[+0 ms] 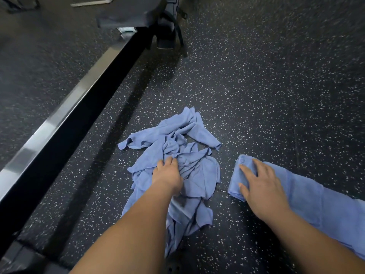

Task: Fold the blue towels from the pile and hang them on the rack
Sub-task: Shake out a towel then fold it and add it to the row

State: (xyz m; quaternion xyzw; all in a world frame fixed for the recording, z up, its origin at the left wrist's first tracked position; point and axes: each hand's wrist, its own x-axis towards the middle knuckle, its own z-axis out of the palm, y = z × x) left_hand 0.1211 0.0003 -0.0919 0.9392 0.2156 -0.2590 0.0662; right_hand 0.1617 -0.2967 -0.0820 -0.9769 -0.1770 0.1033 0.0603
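Note:
A crumpled pile of blue towels [177, 147] lies on the dark speckled floor in front of me. My left hand [167, 175] reaches into the middle of the pile, its fingers curled into the cloth. To the right, a folded blue towel [308, 190] lies flat in a long strip running off to the lower right. My right hand [260, 184] rests palm down on the strip's near end, fingers spread and straight. No rack for hanging is recognisable in view.
A long black and silver metal beam [65, 119] of some gym equipment runs diagonally along the left. Its base and dark cables [167, 30] stand at the top centre. Speckled rubber floor [266, 76] spreads to the right and beyond the pile.

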